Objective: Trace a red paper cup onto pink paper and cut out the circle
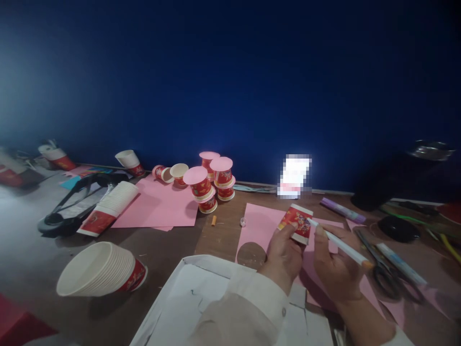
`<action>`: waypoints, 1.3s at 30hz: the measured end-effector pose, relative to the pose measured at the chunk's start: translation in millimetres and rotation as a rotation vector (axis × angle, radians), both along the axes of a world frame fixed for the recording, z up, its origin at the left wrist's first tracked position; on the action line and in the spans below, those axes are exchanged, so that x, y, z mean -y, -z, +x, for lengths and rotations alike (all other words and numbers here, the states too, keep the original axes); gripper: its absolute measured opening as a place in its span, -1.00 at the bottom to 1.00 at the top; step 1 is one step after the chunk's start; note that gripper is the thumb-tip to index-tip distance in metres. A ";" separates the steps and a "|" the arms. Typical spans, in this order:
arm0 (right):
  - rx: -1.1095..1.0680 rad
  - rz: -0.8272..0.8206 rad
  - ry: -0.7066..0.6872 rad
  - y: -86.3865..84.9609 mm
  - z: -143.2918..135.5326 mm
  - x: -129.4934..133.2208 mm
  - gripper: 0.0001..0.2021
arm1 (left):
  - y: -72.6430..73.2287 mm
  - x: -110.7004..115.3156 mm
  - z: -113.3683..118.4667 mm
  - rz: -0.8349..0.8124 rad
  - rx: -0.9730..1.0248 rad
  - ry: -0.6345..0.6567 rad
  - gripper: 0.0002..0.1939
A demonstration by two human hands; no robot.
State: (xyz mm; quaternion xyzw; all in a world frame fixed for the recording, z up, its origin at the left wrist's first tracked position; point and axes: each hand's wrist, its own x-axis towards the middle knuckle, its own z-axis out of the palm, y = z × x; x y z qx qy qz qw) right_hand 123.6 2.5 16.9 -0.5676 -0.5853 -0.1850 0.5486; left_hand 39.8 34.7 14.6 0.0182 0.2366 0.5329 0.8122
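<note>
My left hand point(286, 252) is closed round a red printed paper cup point(297, 223), which is tilted on its side over a pink paper sheet. In my right hand point(336, 264) is a white pen point(347, 250) with an orange end, its tip at the cup's side. Whether the tip touches the cup, I cannot tell. Under both hands lies the pink sheet point(254, 226), with a round hole cut near its lower left. To the left stand red cups point(196, 185) topped with pink paper discs, some stacked in two levels.
Nested paper cups point(103, 269) lie at the front left, another stack point(110, 209) behind them. Scissors point(387, 276) and a purple tube point(342, 210) are on the right. A white box lid point(201, 283) is in front of me. A bright, blurred-out screen point(295, 173) stands against the blue wall.
</note>
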 end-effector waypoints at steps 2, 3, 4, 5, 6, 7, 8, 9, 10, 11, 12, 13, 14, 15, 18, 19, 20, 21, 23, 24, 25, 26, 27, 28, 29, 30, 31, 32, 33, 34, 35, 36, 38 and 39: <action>0.010 0.002 0.006 0.7 0.8 -0.1 -0.88 | 1.1 -0.2 0.7 0.013 0.006 0.002 -0.75; 0.015 0.004 0.006 1.3 1.6 -0.3 -0.88 | 1.4 -0.1 0.9 0.018 0.007 0.005 -0.74; 0.013 0.005 0.008 2.2 2.5 -0.6 -0.87 | 1.4 0.0 1.0 0.021 0.006 0.009 -0.74; 0.001 -0.005 0.004 3.2 3.5 -0.8 -0.88 | 1.2 0.2 1.1 0.024 0.001 0.010 -0.73; -0.003 0.000 -0.005 4.1 4.5 -1.1 -0.89 | 0.7 0.5 1.1 0.028 -0.004 0.013 -0.72; -0.008 0.009 -0.004 4.9 5.4 -1.4 -0.88 | -0.1 0.8 1.0 0.031 -0.012 0.014 -0.71; -0.015 -0.004 -0.008 5.5 6.0 -1.5 -0.87 | -1.0 1.1 0.8 0.034 -0.020 0.015 -0.71; -0.022 -0.014 -0.011 5.8 6.4 -1.6 -0.86 | -2.1 1.5 0.6 0.036 -0.028 0.015 -0.70; -0.029 -0.022 -0.009 5.9 6.4 -1.6 -0.85 | -3.1 1.8 0.3 0.036 -0.035 0.017 -0.70; -0.036 -0.028 -0.004 5.9 6.3 -1.6 -0.84 | -3.9 2.1 -0.1 0.036 -0.040 0.020 -0.69; -0.043 -0.032 0.000 5.7 5.9 -1.5 -0.83 | -4.5 2.4 -0.3 0.039 -0.044 0.024 -0.69; -0.051 -0.033 0.005 5.4 5.5 -1.4 -0.82 | -4.7 2.7 -0.6 0.042 -0.044 0.029 -0.70; -0.059 -0.038 0.008 5.2 5.1 -1.4 -0.81 | -4.7 2.8 -0.8 0.046 -0.042 0.030 -0.70; -0.069 -0.047 0.008 5.0 4.8 -1.4 -0.80 | -4.3 3.0 -0.9 0.051 -0.038 0.030 -0.70; -0.089 -0.057 0.008 5.1 4.6 -1.5 -0.80 | -2.7 3.1 -0.6 0.056 -0.026 0.032 -0.70; -0.085 -0.053 0.005 5.2 4.8 -1.6 -0.80 | -2.3 3.1 -0.4 0.055 -0.023 0.032 -0.71; -0.077 -0.045 0.002 5.4 5.1 -1.6 -0.82 | -2.1 3.0 -0.2 0.056 -0.020 0.033 -0.71; -0.070 -0.035 -0.005 5.5 5.4 -1.6 -0.83 | -2.2 3.0 0.0 0.056 -0.017 0.033 -0.71; -0.058 -0.030 -0.012 5.6 6.0 -1.6 -0.84 | -2.7 3.0 0.2 0.061 -0.010 0.028 -0.72; -0.054 -0.035 -0.013 5.6 6.2 -1.6 -0.83 | -3.0 3.0 0.2 0.063 -0.011 0.028 -0.72; -0.052 -0.039 -0.010 5.5 6.2 -1.6 -0.83 | -3.2 3.0 0.1 0.066 -0.013 0.030 -0.72; -0.051 -0.045 -0.009 5.5 6.1 -1.5 -0.83 | -3.4 3.0 0.0 0.069 -0.017 0.034 -0.72; -0.052 -0.046 -0.007 5.5 6.0 -1.5 -0.84 | -3.4 3.0 -0.2 0.070 -0.022 0.037 -0.72; -0.053 -0.040 -0.003 5.4 5.7 -1.4 -0.84 | -3.4 3.0 -0.4 0.070 -0.025 0.040 -0.71; -0.055 -0.037 0.000 5.5 5.5 -1.4 -0.84 | -3.3 3.0 -0.6 0.069 -0.027 0.041 -0.71; -0.057 -0.036 0.003 5.5 5.3 -1.4 -0.84 | -3.1 3.0 -0.8 0.067 -0.027 0.040 -0.71; -0.057 -0.038 0.005 5.6 5.1 -1.3 -0.84 | -3.0 3.0 -0.9 0.063 -0.025 0.037 -0.71; -0.052 -0.039 0.008 5.6 5.0 -1.3 -0.84 | -2.9 3.1 -1.0 0.059 -0.023 0.034 -0.71; -0.045 -0.040 0.011 5.6 4.8 -1.4 -0.84 | -2.8 3.1 -1.0 0.056 -0.021 0.034 -0.71; -0.041 -0.039 0.017 5.6 4.7 -1.4 -0.84 | -2.7 3.0 -0.9 0.054 -0.020 0.034 -0.70; -0.039 -0.038 0.023 5.4 4.5 -1.5 -0.84 | -2.7 3.0 -0.8 0.053 -0.019 0.033 -0.69; -0.038 -0.039 0.024 5.3 4.2 -1.7 -0.84 | -2.7 3.0 -0.6 0.052 -0.019 0.035 -0.69; -0.037 -0.044 0.023 4.9 3.8 -1.9 -0.83 | -2.4 2.8 -0.2 0.051 -0.021 0.040 -0.68; -0.035 -0.051 0.022 4.8 3.6 -1.9 -0.83 | -2.2 2.8 0.1 0.050 -0.020 0.040 -0.68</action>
